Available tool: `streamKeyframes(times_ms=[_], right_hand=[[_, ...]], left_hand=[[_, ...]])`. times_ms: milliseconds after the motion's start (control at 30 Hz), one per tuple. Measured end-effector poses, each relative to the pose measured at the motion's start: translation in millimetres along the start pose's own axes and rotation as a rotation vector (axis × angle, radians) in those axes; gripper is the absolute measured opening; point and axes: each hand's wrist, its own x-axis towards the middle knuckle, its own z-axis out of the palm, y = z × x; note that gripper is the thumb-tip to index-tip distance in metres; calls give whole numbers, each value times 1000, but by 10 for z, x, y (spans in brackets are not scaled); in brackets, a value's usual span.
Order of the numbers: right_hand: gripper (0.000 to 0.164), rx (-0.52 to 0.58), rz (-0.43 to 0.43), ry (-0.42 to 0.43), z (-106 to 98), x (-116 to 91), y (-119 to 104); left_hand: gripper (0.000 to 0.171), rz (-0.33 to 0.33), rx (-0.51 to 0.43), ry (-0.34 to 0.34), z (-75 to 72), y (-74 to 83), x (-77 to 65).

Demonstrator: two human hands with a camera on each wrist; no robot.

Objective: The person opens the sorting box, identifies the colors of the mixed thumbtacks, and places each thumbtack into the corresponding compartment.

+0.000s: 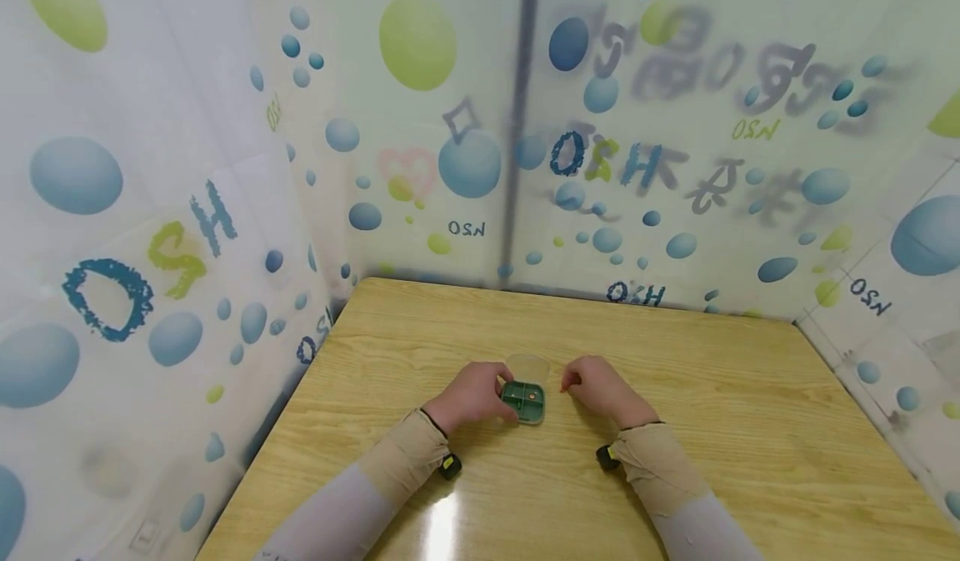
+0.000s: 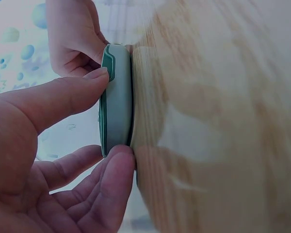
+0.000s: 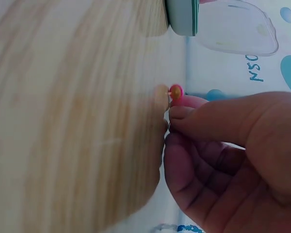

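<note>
A small green box (image 1: 523,403) with divided compartments lies on the table, its clear lid (image 1: 528,368) swung up at the back. A small reddish item (image 1: 532,395) sits in its back right compartment. My left hand (image 1: 474,396) grips the box from the left; in the left wrist view the thumb lies on the green rim and the fingers against the far end. To the right of the box, my right hand (image 1: 602,388) is low over the table. Thumb and forefinger pinch a small stud earring (image 3: 175,91), pink-red with a gold middle and a thin pin.
The wooden table (image 1: 720,428) extends around both hands. Patterned curtains (image 1: 420,127) with blue and green dots stand behind it and on the left. A dark wristband device sits on each wrist.
</note>
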Motion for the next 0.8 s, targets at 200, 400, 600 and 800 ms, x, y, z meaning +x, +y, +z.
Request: streamKeyframes(times_ms=[200,400,600,800], right_hand=[[17,48,40,-29,-23,6,12],[13,111,-11,-87,-45,14,4],[16,70,-15,-72,-35,14,-12],[18,46,33,-38,-31,-4,-9]], left_hand=[[59,-4,-2,-3,-1,4,2],[59,-8,4,-2,-4,9,12],[59,-12,2,-3,-3,8,11],[58,-11,6,-5,-5,9,3]])
